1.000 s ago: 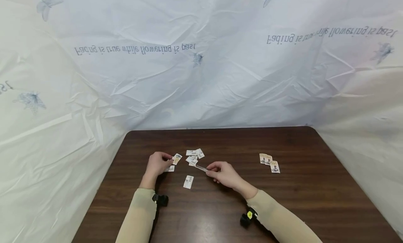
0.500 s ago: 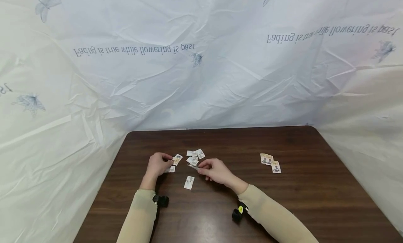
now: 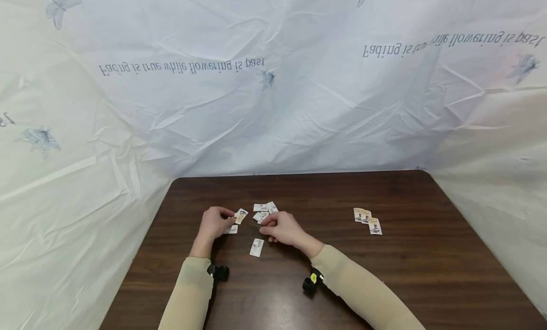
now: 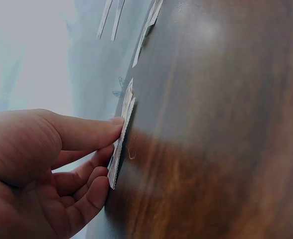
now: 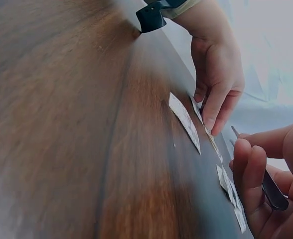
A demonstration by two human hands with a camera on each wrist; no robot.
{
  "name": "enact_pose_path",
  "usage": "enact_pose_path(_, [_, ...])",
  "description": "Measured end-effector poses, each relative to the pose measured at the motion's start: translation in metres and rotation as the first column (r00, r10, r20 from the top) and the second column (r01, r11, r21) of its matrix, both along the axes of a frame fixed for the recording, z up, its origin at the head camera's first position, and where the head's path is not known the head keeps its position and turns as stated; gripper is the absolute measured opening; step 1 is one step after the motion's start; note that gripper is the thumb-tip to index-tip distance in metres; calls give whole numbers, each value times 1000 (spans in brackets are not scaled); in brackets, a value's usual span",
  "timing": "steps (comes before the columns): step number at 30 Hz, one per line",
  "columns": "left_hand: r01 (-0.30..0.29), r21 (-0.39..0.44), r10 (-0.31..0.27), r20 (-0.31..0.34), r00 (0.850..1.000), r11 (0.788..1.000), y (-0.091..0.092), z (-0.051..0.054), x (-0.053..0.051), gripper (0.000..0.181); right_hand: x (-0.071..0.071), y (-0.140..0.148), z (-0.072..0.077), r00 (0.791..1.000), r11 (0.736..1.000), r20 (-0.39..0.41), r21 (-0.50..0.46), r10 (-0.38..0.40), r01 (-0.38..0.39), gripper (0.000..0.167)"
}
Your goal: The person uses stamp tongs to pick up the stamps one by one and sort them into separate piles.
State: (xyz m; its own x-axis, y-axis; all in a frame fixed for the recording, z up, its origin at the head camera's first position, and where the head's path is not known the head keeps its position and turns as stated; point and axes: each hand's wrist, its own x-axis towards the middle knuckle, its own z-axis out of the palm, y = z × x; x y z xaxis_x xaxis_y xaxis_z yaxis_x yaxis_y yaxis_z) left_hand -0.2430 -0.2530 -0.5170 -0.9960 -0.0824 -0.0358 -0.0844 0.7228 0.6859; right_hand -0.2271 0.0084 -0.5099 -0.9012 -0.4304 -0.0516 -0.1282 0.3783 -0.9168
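Observation:
In the head view, the left hand (image 3: 216, 223) rests its fingertips on small paper pieces with perforated edges that look like postage stamps. One is a yellowish stamp (image 3: 241, 216), and a pale stamp (image 3: 231, 229) lies just below it. Close up in the left wrist view, the thumb and fingertips touch the serrated stamp (image 4: 119, 154) along its length. The right hand (image 3: 284, 229) holds tweezers (image 5: 273, 193), pinched between thumb and fingers, with the two prongs pointing left. Whether anything sits between the tips cannot be told. A few white stamps (image 3: 260, 217) lie right beside this hand.
A single stamp (image 3: 257, 248) lies nearer the front, between the hands. Yellowish stamps (image 3: 374, 226) overlap at the right of the dark wooden table (image 3: 325, 197). A white printed sheet (image 3: 273, 121) hangs behind and around the table. Both wrists wear black camera mounts.
The right hand has moved left with the tweezers, over toward the central stamps and closer to the left hand. The left hand stays where it was on its stamps.

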Motion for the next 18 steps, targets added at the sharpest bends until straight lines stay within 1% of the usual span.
enact_pose_path(4, [-3, 1, 3, -2, 1000, 1000, 0, 1, 0, 13, -2, -8, -1, 1000, 1000, 0, 18, -23, 23, 19])
enact_pose_path(9, [-3, 4, 3, -1, 1000, 1000, 1, 1, -1, 14, -3, -17, -3, 998, 998, 11, 17, -66, 65, 16])
enact_pose_path(14, [-7, 4, 7, 2, 1000, 1000, 0, 0, -2, 14, -3, -24, -4, 997, 997, 5, 17, -71, 71, 15])
enact_pose_path(18, [-13, 5, 13, 3, 1000, 1000, 0, -1, -2, 13, -3, -27, -5, 997, 997, 19, 18, -81, 81, 13])
